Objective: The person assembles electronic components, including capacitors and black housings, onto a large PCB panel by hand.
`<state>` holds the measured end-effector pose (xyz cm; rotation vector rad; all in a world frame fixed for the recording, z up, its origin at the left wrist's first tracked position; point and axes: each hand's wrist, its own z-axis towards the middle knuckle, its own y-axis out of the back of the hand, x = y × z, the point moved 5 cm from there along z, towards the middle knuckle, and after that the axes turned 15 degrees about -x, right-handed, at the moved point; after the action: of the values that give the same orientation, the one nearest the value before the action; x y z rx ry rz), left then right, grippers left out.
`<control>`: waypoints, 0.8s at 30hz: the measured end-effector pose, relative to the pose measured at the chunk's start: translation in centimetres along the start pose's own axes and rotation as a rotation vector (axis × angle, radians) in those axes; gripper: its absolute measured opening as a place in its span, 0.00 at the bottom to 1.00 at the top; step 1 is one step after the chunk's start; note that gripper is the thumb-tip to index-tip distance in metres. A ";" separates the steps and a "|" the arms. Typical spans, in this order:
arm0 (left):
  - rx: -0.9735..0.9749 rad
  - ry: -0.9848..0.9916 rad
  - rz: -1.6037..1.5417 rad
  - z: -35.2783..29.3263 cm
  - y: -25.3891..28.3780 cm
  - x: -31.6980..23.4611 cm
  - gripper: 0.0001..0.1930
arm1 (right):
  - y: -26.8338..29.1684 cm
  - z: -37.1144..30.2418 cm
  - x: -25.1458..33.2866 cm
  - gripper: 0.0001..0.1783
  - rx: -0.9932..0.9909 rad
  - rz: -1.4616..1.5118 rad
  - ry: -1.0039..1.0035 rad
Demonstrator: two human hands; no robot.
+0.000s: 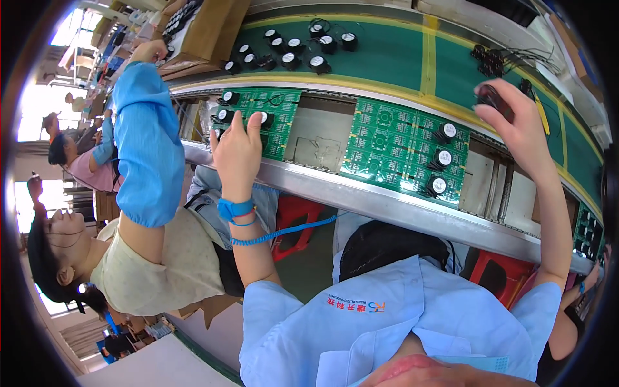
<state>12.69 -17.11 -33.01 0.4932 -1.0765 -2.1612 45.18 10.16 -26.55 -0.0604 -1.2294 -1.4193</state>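
Observation:
My left hand [236, 155] reaches over the left green circuit board [278, 143], fingers apart, among round black buzzers with white tops. One buzzer [265, 119] stands right by its thumb, another [224, 116] by its fingers; contact cannot be made out. My right hand [521, 126] is raised at the right, above the far rail, with thumb and fingers closed around a dark rounded part [495, 102], probably a buzzer, partly hidden by the fingers. Between my hands lies a second green board [382, 145], with a column of three buzzers [445, 158] on its right side.
Beyond the metal rail [387, 197], a green belt [387, 61] carries several loose buzzers [290, 60] and a bundle of black wired parts [488, 61]. A blue coiled cord [290, 232] runs from my left wrist strap. A co-worker's blue sleeve [147, 142] reaches toward a cardboard box [209, 29].

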 end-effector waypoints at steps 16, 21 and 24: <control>0.188 -0.271 -0.303 -5.1 3.7 -10.5 0.29 | 5.9 -8.7 -0.6 0.17 -0.071 -0.081 -0.047; 0.242 -0.386 -0.443 -6.6 4.9 -14.6 0.30 | 6.5 -9.9 -0.6 0.15 -0.061 -0.100 -0.052; 0.301 -0.463 -0.501 -7.7 5.1 -16.9 0.33 | 6.6 -10.5 -1.0 0.14 -0.072 -0.125 -0.039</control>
<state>31.17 -11.68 -32.78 0.4388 -1.6928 -2.6427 56.67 5.43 -27.79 -0.0615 -1.2311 -1.5775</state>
